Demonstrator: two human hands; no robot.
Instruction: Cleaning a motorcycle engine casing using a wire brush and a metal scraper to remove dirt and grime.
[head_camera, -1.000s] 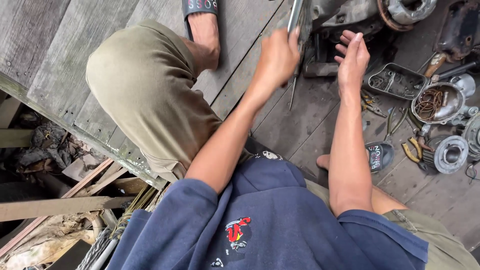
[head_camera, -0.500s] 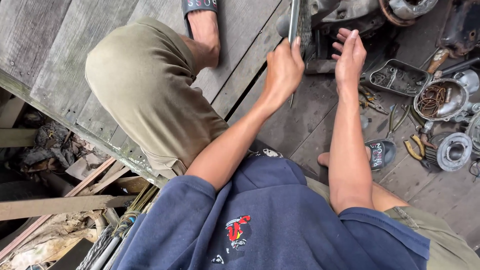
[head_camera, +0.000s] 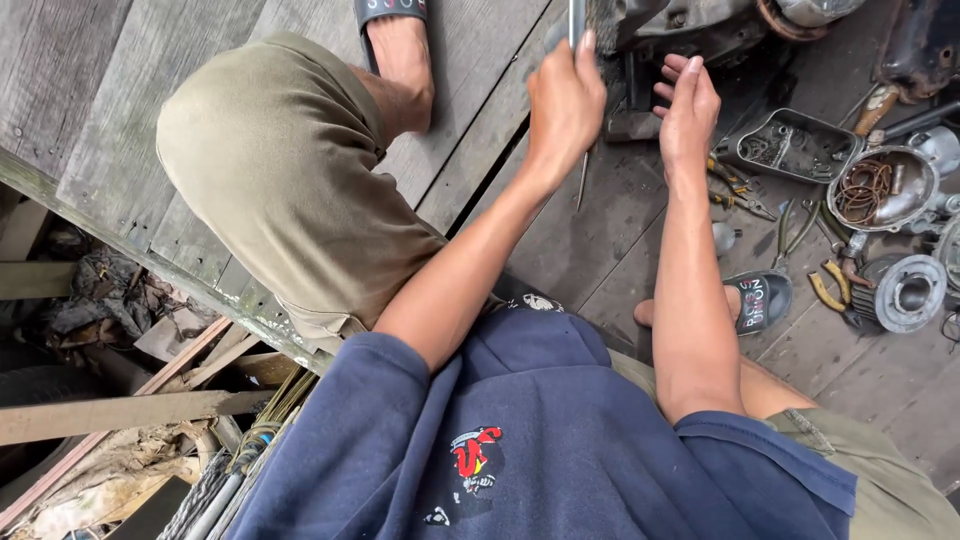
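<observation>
At the far left the weathered grey plank floor (head_camera: 120, 80) drops off over a gap where timber offcuts and debris (head_camera: 90, 300) lie below; the boards are dry, grooved and splintery at the edge. Next comes the person's bent knee in olive shorts (head_camera: 270, 190), soft cloth against hard wood, and a sandalled foot (head_camera: 400, 60) flat on the planks.

The left hand (head_camera: 565, 105) is closed in a fist around a slim metal tool (head_camera: 580, 120) — a smooth, thin rod held nearly upright, its upper end at the greasy engine casing (head_camera: 680, 30) and its pointed lower end showing below the fist. Just to the right, the right hand (head_camera: 685, 110) is open with fingers loosely spread, holding nothing, its fingertips at the dark casing as if steadying it.

By the look of things the job is well under way: the casing sits partly stripped, and removed parts already lie sorted further right — a rectangular metal tray (head_camera: 800, 145) of small fittings, a round bowl-shaped housing (head_camera: 885, 190) with coiled copper wire, yellow-handled pliers (head_camera: 830, 290) and a ribbed circular part (head_camera: 905, 295); what remains inside the casing cannot be made out.
</observation>
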